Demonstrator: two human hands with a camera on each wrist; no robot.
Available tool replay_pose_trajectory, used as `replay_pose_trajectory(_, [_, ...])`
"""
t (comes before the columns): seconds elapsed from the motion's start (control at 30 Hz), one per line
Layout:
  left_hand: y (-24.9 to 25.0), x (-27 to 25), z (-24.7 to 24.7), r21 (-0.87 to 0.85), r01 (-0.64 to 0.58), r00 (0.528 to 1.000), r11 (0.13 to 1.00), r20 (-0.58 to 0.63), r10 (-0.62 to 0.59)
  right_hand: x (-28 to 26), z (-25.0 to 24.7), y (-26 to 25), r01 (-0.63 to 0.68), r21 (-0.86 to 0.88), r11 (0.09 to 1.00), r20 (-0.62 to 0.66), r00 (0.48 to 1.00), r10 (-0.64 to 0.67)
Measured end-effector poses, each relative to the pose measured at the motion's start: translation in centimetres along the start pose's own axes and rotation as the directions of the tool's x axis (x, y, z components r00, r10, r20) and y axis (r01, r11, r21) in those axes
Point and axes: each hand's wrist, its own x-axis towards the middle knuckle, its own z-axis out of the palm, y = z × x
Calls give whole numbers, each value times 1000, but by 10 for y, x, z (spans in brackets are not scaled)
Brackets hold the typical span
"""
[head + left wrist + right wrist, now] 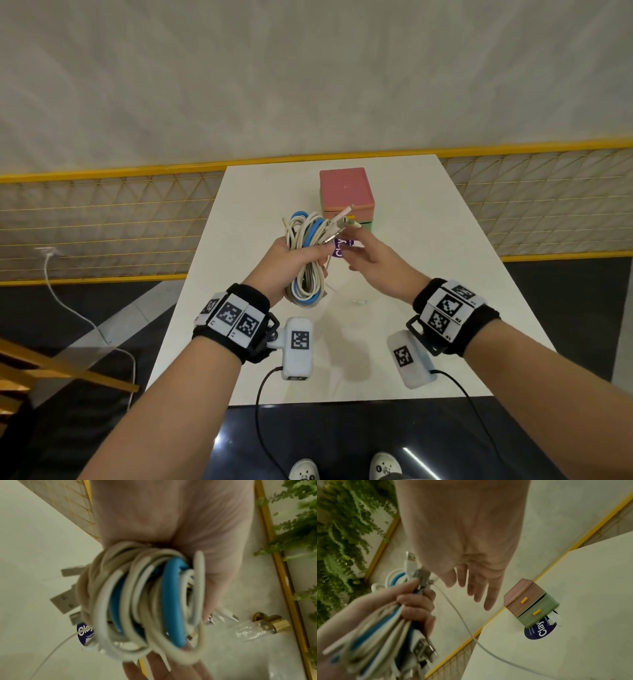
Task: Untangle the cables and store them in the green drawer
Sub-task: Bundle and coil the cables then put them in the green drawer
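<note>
My left hand (291,257) grips a coiled bundle of white and blue cables (308,253) above the middle of the white table (428,274). The coils fill the left wrist view as a cable bundle (145,601), with USB plugs sticking out on its left. My right hand (370,263) hovers just right of the bundle, fingers straight and spread, holding nothing; the right wrist view shows the same right hand (476,585). One thin white cable (471,628) hangs from the bundle to the table. Behind stands a small drawer box with a pink drawer (520,596) over the green drawer (537,612), both closed.
A round blue sticker (539,631) lies on the table in front of the drawer box. A yellow railing (102,171) with mesh runs behind the table. A white cord (85,318) trails across the floor at left. My shoes (342,469) show below the near table edge.
</note>
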Motion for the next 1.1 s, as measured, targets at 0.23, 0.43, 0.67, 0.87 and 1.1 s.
replay_pose_trajectory(0.23, [4,-3,-6,76,-32,999,997,17,30,1,15,-10,-52,94,994,-16,998,53])
replay_pose_trajectory(0.43, [-5,3,-1,167,-110,983,980,-127,132,-3,19,-23,-62,342,938,-221,965,144])
replay_pose_trajectory(0.67, [-7,4,2,144,-146,984,979,-76,158,-1,19,-29,-143,476,868,-135,963,233])
replay_pose_trajectory(0.87, [-8,11,1,163,-154,937,975,-288,196,-4,18,-29,-180,340,923,-17,980,197])
replay_pose_trajectory(1.1, [0,4,4,-137,-163,949,977,-294,117,-9,27,-1,-183,-52,982,83,979,187])
